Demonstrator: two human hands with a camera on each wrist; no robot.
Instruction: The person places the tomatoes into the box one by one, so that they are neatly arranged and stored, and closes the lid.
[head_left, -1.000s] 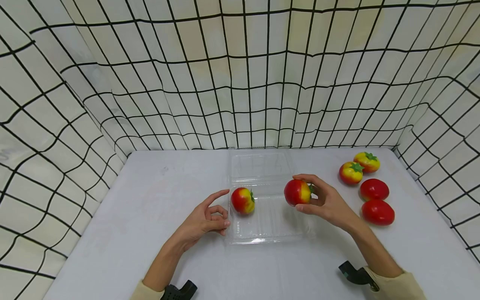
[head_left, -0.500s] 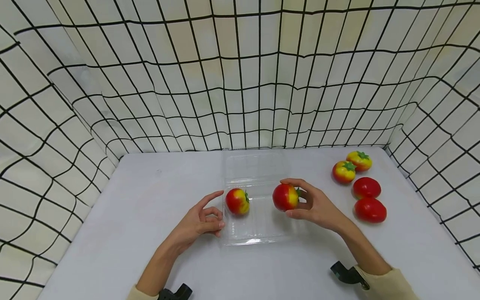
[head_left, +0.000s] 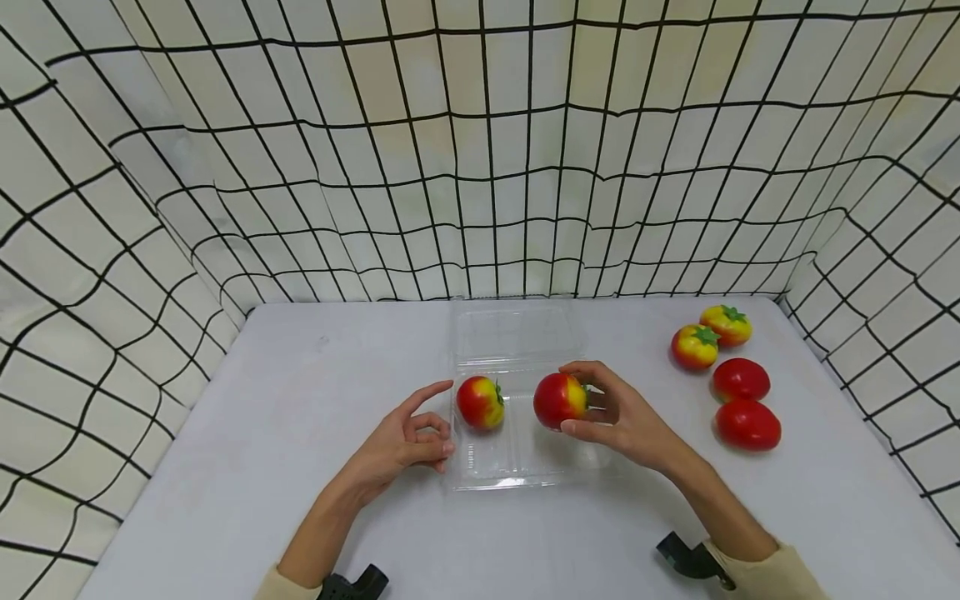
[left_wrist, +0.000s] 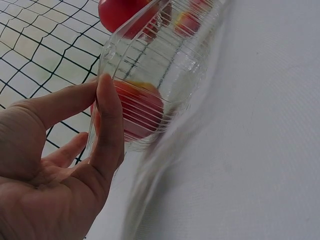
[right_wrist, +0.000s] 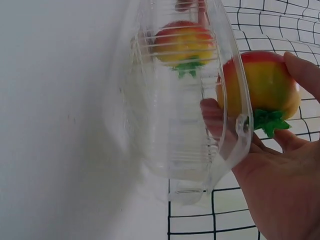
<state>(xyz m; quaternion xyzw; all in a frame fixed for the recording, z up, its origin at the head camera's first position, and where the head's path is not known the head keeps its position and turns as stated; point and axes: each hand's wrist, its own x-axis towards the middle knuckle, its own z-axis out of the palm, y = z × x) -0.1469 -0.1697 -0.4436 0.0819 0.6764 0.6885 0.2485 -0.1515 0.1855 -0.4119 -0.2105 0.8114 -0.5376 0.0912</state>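
A clear plastic clamshell container (head_left: 517, 467) lies on the white table, its lid (head_left: 517, 332) folded open toward the back. My left hand (head_left: 405, 442) is at its left wall, thumb and fingers pinching the rim in the left wrist view. Inside, at the left, sits a red-and-yellow toy tomato (head_left: 480, 403), stem turned right. My right hand (head_left: 618, 414) grips a second toy tomato (head_left: 557, 400) between thumb and fingers, above the container's right half. In the right wrist view this held toy tomato (right_wrist: 265, 87) shows its green calyx and stands beyond the rim.
At the right of the table lie two red-and-yellow toy tomatoes (head_left: 694, 347) with green calyxes and two plain red ones (head_left: 747, 425). A black grid net over white walls (head_left: 510, 167) encloses the table's back and sides.
My right hand has carried the held toy tomato left and slightly down over the container. The left hand stays at the container's left side. The whole head view shifts slightly.
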